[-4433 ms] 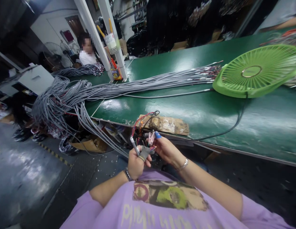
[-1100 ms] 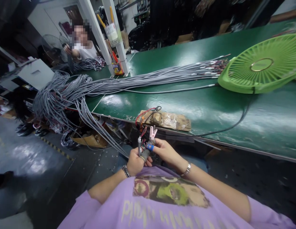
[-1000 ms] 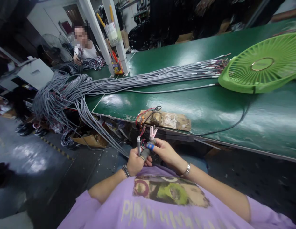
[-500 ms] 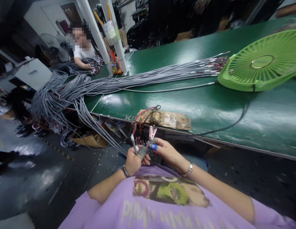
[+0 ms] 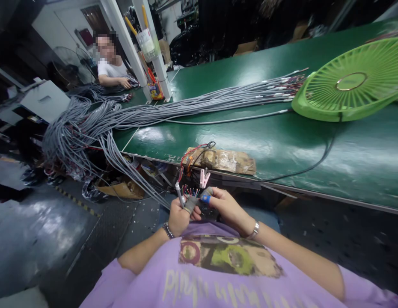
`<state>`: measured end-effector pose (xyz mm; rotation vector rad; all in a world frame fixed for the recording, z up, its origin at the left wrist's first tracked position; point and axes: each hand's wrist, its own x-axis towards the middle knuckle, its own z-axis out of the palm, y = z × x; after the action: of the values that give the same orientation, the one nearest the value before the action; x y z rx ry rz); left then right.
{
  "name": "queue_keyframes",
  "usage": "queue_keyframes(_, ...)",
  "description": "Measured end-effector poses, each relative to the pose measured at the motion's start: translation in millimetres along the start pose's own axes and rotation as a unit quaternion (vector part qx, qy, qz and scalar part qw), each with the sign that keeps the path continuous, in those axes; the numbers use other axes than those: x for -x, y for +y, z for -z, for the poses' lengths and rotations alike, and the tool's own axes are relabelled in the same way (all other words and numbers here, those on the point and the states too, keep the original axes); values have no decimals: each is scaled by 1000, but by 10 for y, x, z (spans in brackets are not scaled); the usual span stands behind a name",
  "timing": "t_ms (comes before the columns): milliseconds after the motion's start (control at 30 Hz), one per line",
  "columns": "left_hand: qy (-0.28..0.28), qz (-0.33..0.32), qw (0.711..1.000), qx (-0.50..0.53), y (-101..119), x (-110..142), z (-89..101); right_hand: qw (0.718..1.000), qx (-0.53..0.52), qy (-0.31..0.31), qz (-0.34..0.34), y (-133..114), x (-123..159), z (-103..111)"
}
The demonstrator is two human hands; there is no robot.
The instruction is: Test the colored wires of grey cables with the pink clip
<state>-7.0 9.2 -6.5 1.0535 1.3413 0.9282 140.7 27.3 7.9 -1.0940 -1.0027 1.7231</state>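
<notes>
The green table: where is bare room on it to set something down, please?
One bare patch of the green table lies between the grey cables, green fan, black cord and wooden board; another lies behind the cables, right of the white posts. The left end is crowded with heaped cables. Wires also crowd the left hand.

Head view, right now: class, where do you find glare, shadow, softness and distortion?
Head view: glare whitens patches of the green table and the floor at left; head view: deep shadow under the table at right; head view: thin wires by the left hand too small and soft to count; head view: green fan looks stretched toward the right edge.
</notes>
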Motion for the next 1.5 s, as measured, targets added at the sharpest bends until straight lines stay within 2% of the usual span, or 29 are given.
queue_keyframes(267, -17, 4, 1000, -7, 43, 17, -15, 1000, 11, 5, -6, 3, -68, -10)
queue_keyframes(700, 27, 2, 1000, 2, 113, 34, -47, 997, -72, 26, -7, 59, -16, -121)
queue_keyframes(833, 20, 6, 999, 25, 66, -2, -18, 996, -83, 38, -15, 147, -39, -99)
queue_keyframes(1000, -15, 2, 998, 67, 68, -55, 56, 989, -144, -4, -30, 234, -61, 27)
queue_keyframes(1133, -43, 25, 994, 93, 173, -75, 91, 982, -185, 0, -36, 182, -107, 113)
queue_keyframes(1300, -149, 73, 982, 85, 251, -134, 131, 982, -175, -53, -50, 66, -252, 117)
queue_keyframes(1400, -210, 93, 971, 66, 272, -203, 156, 987, -149, -52, -14, 25, -308, 83)
queue_keyframes(1500, -242, 98, 964, 53, 296, -278, 169, 993, -98, 13, 64, 11, -326, 38)
